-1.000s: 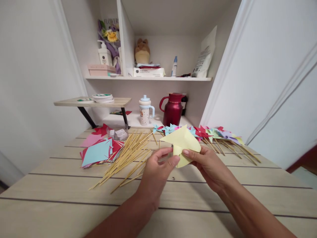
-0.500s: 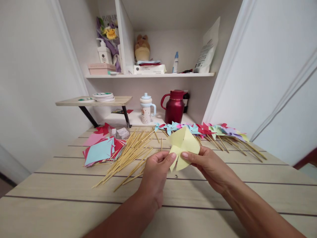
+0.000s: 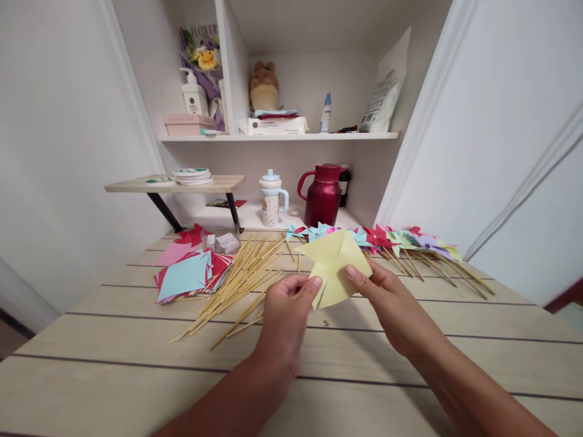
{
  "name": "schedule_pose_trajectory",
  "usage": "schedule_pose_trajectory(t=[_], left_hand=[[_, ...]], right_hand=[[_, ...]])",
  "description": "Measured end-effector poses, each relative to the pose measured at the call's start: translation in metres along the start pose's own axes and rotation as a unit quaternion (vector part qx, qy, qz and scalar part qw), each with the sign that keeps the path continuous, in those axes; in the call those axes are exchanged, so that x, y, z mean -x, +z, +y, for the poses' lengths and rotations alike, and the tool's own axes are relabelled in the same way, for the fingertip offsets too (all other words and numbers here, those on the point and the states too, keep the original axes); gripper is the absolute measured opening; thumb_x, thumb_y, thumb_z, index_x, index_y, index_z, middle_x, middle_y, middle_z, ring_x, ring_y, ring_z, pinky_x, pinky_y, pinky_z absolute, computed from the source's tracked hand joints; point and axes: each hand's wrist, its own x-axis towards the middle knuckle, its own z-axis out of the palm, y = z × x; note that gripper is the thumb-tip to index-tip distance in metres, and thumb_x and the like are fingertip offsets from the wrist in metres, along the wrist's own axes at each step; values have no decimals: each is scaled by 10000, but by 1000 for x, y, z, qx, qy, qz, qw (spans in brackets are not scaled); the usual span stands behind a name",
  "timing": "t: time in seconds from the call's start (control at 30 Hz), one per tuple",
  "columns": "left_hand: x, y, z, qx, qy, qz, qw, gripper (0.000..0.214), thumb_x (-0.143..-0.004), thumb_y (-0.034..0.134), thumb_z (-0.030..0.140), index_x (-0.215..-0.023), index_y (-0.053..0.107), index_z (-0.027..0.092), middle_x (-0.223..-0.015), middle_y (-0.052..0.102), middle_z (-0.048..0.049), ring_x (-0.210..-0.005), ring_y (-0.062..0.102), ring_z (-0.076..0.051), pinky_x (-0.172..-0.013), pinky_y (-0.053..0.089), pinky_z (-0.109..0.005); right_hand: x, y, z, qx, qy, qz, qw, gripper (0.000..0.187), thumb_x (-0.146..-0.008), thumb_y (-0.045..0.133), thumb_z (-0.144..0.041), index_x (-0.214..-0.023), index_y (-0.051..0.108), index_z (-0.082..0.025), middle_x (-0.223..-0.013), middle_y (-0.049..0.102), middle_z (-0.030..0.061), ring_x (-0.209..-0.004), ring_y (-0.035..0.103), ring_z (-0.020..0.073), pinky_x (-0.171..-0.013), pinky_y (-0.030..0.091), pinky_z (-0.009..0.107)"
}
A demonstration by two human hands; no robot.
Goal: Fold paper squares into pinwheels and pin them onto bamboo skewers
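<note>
I see two bare hands above the wooden table (image 3: 82,364), and between them is one sheet of yellow paper (image 3: 334,267), held in the air with at least two slits visible in it. The left hand (image 3: 285,306) pinches its near left corner with the thumb; the right hand (image 3: 387,297) grips its right side, the thumb lying on top. To the left lie many thin sticks (image 3: 241,285), too many for me to count, and further left one pile of coloured squares (image 3: 184,279). Farther, toward the right, is a row of paper pinwheels (image 3: 401,240), overlapping, so I cannot count them exactly. Behind them stand one cup (image 3: 270,209) and one red jug (image 3: 322,200).
</note>
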Motion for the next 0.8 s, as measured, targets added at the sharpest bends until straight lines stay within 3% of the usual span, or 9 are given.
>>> schedule_pose_trajectory(t=[0.3, 0.57, 0.8], left_hand=[[0, 1, 1, -17, 16, 12, 1000, 282, -705, 780, 411, -708, 708, 138, -682, 670, -32, -633, 559, -138, -621, 432, -249], [4, 2, 4, -53, 33, 13, 998, 291, -744, 740, 412, -646, 662, 149, -612, 592, 1, -582, 473, -114, -564, 384, -232], [6, 3, 1, -87, 68, 15, 994, 301, -746, 743, 400, -588, 647, 162, -551, 505, 25, -543, 404, -102, -518, 316, -227]], right_hand=[[-2, -2, 5, 25, 9, 2, 1000, 391, -865, 629, -540, -1089, 715, -232, -981, 741, 35, -912, 618, 224, -829, 449, 335], [-1, 5, 1, 26, -23, 27, 999, 481, -836, 658, -534, -1236, 617, -269, -1069, 705, 47, -934, 609, 225, -786, 484, 327], [0, 6, -1, 8, -2, 48, 999, 483, -766, 740, -515, -1158, 652, -248, -986, 726, 51, -831, 620, 218, -704, 498, 323]])
